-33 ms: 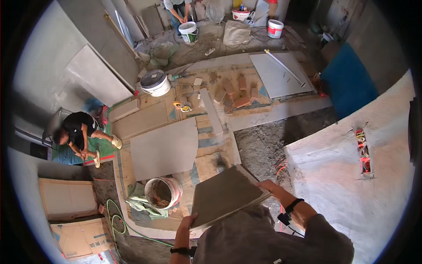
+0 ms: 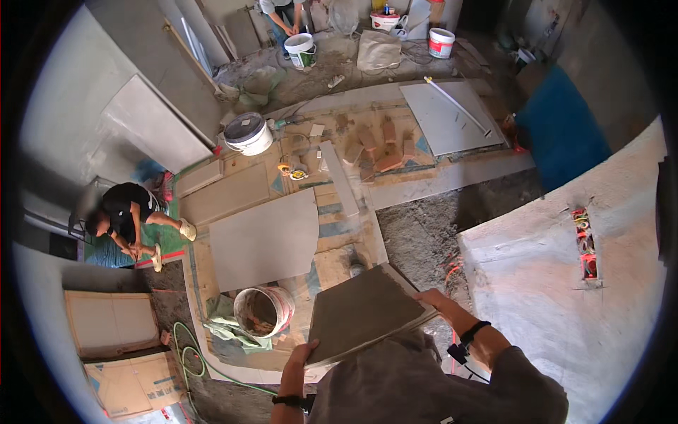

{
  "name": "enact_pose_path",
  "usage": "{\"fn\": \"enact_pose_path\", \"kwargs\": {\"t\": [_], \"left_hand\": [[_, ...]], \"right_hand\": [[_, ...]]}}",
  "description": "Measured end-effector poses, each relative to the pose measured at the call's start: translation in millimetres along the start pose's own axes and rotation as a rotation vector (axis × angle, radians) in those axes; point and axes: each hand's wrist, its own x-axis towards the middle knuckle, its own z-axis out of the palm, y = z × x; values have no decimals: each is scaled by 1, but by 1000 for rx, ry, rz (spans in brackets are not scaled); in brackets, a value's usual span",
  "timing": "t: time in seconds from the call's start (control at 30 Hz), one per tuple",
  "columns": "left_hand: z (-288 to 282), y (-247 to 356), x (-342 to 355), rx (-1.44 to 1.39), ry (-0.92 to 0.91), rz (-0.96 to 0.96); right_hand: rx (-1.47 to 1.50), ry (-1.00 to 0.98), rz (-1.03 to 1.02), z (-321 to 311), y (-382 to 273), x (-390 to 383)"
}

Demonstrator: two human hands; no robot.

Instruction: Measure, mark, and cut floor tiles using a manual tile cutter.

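Note:
Close in front of my body I hold a square tile (image 2: 364,311), its upper face coated in grey-brown mortar and its edge pale. My left hand (image 2: 302,353) grips the near left corner, thumb on top. The right-hand edge is held by my right hand (image 2: 431,299), its fingers partly hidden beneath. Just left of the tile stands a mortar-stained bucket (image 2: 288,305) with some residue inside. Beyond it lies a large pale tile (image 2: 265,237) on the covered floor.
A narrow tile strip (image 2: 339,177), bricks (image 2: 388,162), a tape measure (image 2: 298,174) and a lidded bucket (image 2: 248,134) occupy the floor ahead. One person (image 2: 127,212) sits at left; another person (image 2: 284,14) works over a bucket (image 2: 301,51). A green hose (image 2: 201,353) curls at lower left.

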Motion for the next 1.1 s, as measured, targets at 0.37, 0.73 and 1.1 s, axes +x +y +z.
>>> {"fn": "enact_pose_path", "kwargs": {"t": [0.37,0.73,1.1], "left_hand": [[29,272,-17,154,-190,-63],[95,562,1,627,-508,109],[202,824,80,1071,-628,293]], "right_hand": [[737,84,154,-57,-76,-42],[1069,324,151,-34,-136,-75],[1340,604,-156,37,-320,-63]]}}
